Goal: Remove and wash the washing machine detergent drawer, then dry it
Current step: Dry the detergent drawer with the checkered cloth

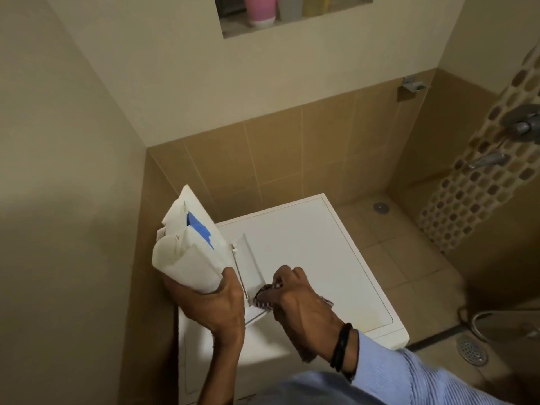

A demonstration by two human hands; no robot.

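Observation:
The white detergent drawer (pixel 190 252), with a blue insert showing inside, is out of the machine and held tilted above the left front corner of the white washing machine (pixel 321 258). My left hand (pixel 217 308) grips the drawer from below at its near end. My right hand (pixel 295 299) holds a striped cloth (pixel 267 296) and presses it against the drawer's front panel, just right of my left hand.
Tan tiled walls close in behind and left of the machine. A wall niche (pixel 292 16) above holds a pink bottle and others. Shower taps (pixel 520 124) and a mosaic strip are at right. Floor drains (pixel 472 349) sit at lower right.

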